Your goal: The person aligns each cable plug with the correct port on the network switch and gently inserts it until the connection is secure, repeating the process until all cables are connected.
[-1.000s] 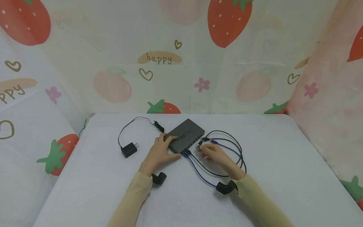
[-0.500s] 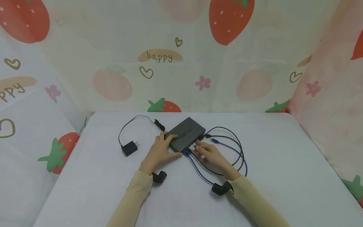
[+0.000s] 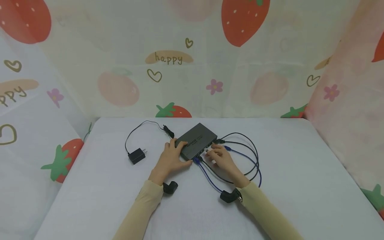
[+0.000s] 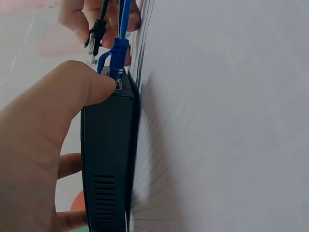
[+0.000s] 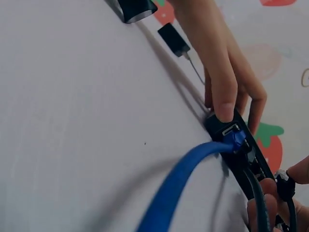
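A black Netgear network switch (image 3: pixel 196 138) lies at an angle on the white table. My left hand (image 3: pixel 169 160) grips its left end, thumb at the corner of the port side and fingers on the top and far edge. A blue Ethernet plug (image 4: pixel 118 53) sits in a port beside that thumb, with a black plug (image 3: pixel 199 158) next to it. My right hand (image 3: pixel 223 160) pinches another black Ethernet plug (image 4: pixel 98 35), its clear tip close in front of the middle ports. In the right wrist view, this black plug (image 5: pixel 285 186) shows between thumb and fingers.
A black power adapter (image 3: pixel 136 156) lies left of the switch, its thin cord looping behind to a tied bundle (image 3: pixel 168 131). Right of the switch, black and blue cables (image 3: pixel 256 160) curve in loops. A loose blue plug (image 3: pixel 228 148) and a black plug (image 3: pixel 220 141) lie near the port side.
My right hand has moved left with the black plug, bringing it from beside the loose plugs to the middle ports. My left hand keeps its grip on the switch.
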`<state>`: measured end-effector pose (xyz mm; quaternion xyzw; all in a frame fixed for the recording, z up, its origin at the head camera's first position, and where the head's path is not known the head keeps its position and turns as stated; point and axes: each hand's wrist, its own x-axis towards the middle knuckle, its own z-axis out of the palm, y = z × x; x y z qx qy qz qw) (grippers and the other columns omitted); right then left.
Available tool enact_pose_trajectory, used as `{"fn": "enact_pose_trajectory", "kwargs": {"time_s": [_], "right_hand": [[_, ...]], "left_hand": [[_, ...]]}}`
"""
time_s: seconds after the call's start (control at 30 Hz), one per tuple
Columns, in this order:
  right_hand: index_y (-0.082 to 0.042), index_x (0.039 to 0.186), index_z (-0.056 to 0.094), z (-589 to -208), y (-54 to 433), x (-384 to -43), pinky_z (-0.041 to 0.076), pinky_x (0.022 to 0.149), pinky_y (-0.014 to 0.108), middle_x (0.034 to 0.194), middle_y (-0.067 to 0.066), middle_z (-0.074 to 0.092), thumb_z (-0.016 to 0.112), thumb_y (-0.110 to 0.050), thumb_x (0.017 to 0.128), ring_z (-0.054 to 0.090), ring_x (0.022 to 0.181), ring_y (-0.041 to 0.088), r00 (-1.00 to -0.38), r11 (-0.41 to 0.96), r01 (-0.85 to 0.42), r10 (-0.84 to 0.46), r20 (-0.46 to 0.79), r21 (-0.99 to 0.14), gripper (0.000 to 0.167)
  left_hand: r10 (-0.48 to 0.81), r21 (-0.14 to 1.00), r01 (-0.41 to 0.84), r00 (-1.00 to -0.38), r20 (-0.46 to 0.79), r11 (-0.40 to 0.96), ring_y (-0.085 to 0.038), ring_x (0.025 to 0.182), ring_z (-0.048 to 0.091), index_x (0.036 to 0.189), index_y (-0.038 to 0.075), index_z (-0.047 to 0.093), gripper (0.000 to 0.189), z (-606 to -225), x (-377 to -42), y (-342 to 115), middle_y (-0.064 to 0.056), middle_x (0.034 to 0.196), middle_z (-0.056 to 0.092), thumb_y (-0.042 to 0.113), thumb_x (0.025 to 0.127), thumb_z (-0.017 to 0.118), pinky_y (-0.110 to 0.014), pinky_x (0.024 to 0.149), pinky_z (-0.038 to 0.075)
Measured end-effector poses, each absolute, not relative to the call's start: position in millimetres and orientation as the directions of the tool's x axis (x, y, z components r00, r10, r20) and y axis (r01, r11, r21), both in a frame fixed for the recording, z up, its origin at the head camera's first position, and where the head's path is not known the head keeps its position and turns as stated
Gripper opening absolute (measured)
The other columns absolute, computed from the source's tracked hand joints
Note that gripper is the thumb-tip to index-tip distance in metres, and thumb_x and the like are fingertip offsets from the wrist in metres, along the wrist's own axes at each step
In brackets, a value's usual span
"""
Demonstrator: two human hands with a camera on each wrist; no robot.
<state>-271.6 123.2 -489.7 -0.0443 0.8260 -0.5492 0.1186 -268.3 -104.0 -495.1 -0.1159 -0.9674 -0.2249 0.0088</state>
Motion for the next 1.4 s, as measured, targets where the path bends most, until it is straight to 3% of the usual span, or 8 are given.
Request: {"fn": "enact_pose_trajectory", "kwargs": {"time_s": [0.3,0.43,0.6,1.0,1.4], "right_hand": [[-0.002,0.1,0.07,-491,126,-277,0.047,0.066,0.026,0.145,0.007,0.033,0.051,-0.028,0.094,0.058,0.096,0.023,-0.966,0.41,0.086,-0.19,-0.177,-0.908,0.032],[-0.003,0.102,0.07,-486,125,-280,0.046,0.073,0.027,0.147,0.005,0.029,0.048,-0.03,0.094,0.053,0.109,0.024,-0.949,0.419,0.147,-0.196,-0.247,-0.896,0.035],[-0.006,0.099,0.071,-481,123,-281,0.044,0.079,0.031,0.145,0.001,0.029,0.048,-0.034,0.095,0.052,0.111,0.021,-0.937,0.374,0.199,-0.197,-0.287,-0.906,0.036],[-0.003,0.087,0.073,-483,119,-285,0.043,0.071,0.027,0.146,0.005,0.032,0.051,-0.027,0.091,0.039,0.124,0.026,-0.946,0.434,0.189,-0.161,-0.282,-0.881,0.033],[-0.004,0.09,0.072,-480,120,-284,0.042,0.081,0.032,0.149,0.004,0.026,0.05,-0.032,0.093,0.024,0.135,0.025,-0.924,0.383,0.239,-0.192,-0.33,-0.892,0.035]], "left_hand": [[0.233,0.451,0.25,-0.968,0.093,0.857,-0.035,0.114,0.038,0.135,0.025,0.042,0.074,-491,-270,-104,-0.019,0.14,0.03,0.056,0.072,0.066,-0.048,0.083,0.046],[0.239,0.444,0.267,-0.964,0.119,0.855,-0.034,0.111,0.039,0.133,0.022,0.043,0.073,-490,-268,-105,-0.02,0.137,0.032,0.056,0.072,0.065,-0.048,0.08,0.047],[0.235,0.444,0.262,-0.965,0.116,0.857,-0.034,0.112,0.039,0.133,0.023,0.043,0.072,-487,-268,-107,-0.02,0.137,0.032,0.057,0.073,0.064,-0.048,0.081,0.046],[0.239,0.441,0.241,-0.969,0.063,0.864,-0.035,0.116,0.039,0.135,0.027,0.042,0.072,-486,-268,-109,-0.02,0.138,0.031,0.061,0.074,0.063,-0.05,0.085,0.045],[0.246,0.445,0.25,-0.967,0.069,0.86,-0.034,0.113,0.04,0.134,0.028,0.042,0.072,-485,-268,-109,-0.018,0.135,0.033,0.062,0.074,0.062,-0.049,0.084,0.045]]}}
